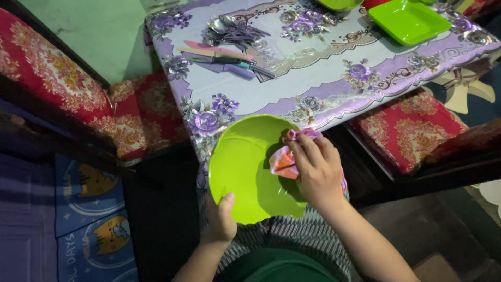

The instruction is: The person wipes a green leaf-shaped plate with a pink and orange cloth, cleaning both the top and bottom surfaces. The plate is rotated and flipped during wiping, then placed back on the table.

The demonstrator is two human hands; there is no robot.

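Low centre: left hand [220, 219] pinching the bottom rim of a round green plate [241, 167], thumb on top. Just right: right hand [317, 169] pressing a bunched pink cloth [284, 161] into it. Farther up: floral table [271, 96], cutlery [229, 28], square green dish [408, 21] upper right.

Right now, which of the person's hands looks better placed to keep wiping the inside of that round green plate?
The right hand, probably: it already presses the pink cloth into the green plate. The left hand is busy gripping the plate's lower rim, thumb over the edge, steadying it.
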